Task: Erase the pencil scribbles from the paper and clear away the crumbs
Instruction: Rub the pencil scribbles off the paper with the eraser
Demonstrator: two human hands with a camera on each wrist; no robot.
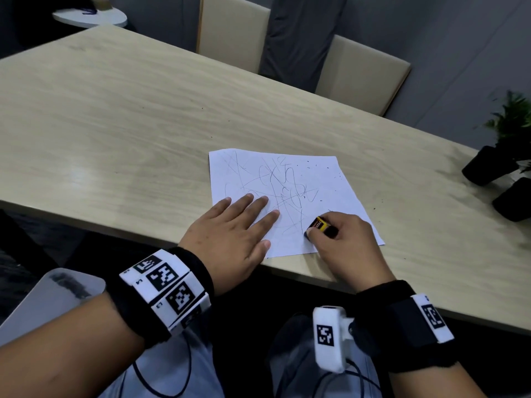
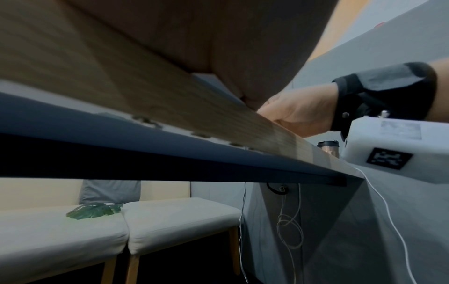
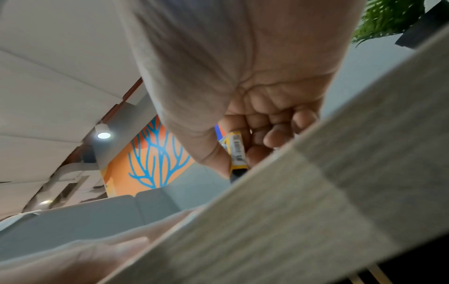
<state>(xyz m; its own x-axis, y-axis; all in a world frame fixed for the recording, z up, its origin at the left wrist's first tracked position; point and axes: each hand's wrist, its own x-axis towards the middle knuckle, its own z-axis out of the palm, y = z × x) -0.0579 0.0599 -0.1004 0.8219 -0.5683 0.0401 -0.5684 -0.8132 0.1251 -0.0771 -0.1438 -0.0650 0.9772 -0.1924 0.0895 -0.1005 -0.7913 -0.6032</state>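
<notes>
Pinched between thumb and curled fingers, the small yellow-sleeved eraser sits in the right hand (its tip down on the sheet's near edge). Left hand lies flat, fingers straight and spread, pressing the white scribbled paper onto the pale wood-grain desk. Dark crumbs dot the sheet's far right.

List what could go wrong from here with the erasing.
1. The paper lies loose on the table; the left hand presses only its near left part, so hard strokes could crease or tear the far side.
2. The right hand holds the eraser close to the table's near edge, so crumbs could be swept onto the lap.
3. Dense scribbles may smear.
</notes>
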